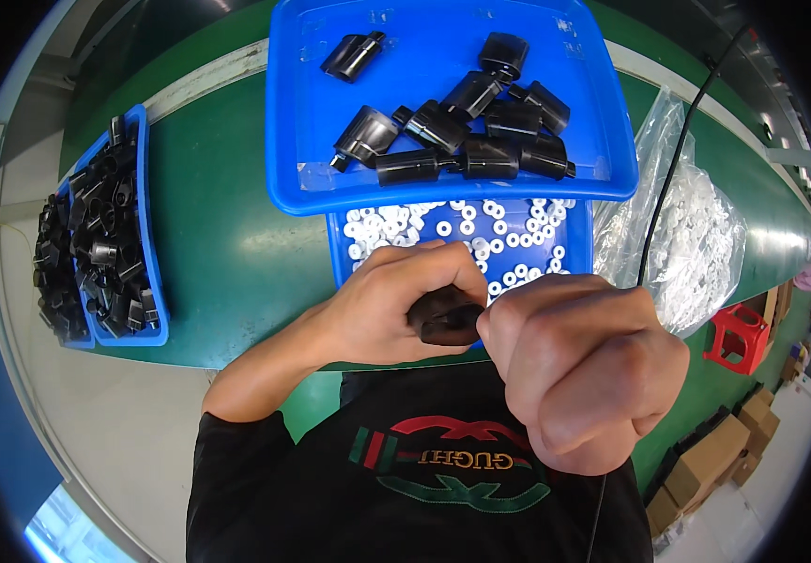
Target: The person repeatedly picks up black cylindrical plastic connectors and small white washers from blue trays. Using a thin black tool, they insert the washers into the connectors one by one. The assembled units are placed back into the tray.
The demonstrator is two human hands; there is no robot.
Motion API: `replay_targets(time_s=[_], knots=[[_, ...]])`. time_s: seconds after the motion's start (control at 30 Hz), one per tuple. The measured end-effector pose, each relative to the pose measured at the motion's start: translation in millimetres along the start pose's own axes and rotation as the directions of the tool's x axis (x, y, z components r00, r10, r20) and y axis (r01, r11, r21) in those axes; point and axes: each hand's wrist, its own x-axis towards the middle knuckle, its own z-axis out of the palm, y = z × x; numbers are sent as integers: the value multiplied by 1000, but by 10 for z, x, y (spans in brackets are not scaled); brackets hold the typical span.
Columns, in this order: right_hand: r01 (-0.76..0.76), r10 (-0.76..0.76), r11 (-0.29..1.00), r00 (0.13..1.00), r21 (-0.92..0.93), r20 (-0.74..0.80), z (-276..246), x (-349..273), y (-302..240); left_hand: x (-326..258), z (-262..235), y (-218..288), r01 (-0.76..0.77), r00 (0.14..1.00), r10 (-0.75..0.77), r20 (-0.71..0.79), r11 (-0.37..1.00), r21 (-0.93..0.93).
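While the left hand (396,305) grips a black plastic part (445,319) close above the tray of white washers (495,244), the right hand (579,375) is curled tight against it, fingertips pinched; probably fitting a washer, which calls for steady alignment.

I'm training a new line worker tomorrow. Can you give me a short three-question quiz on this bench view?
1. True or false: the left hand holds a black part.
2. What lies in the small blue tray nearest the hands? A) white rings B) screws C) red caps
3. Which hand is closed in a fist, closer to the camera?

Key: 1 true. 2 A, the white rings. 3 the right hand.
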Motion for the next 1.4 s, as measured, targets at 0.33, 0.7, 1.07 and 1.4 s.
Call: replay_targets(time_s=[0.33, 0.7, 1.07, 1.4], knots=[[46, -42, 999, 986, 23, -160, 182, -54, 76, -19, -10, 59, 6, 1000, -6, 20, 1000, 8], [59, -68, 995, 991, -78, -114, 189, -176, 258, -37, -47, 115, 32, 999, -35, 30, 996, 86], [165, -201, 951, 973, -262, -117, 185, -285, 415, 28, -90, 140, 48, 998, -57, 30, 972, 232], [244, -341, 748, 939, -618, -42, -64, -180, -363, 7, -324, 358, -37, 965, 87, -247, 979, 200]])
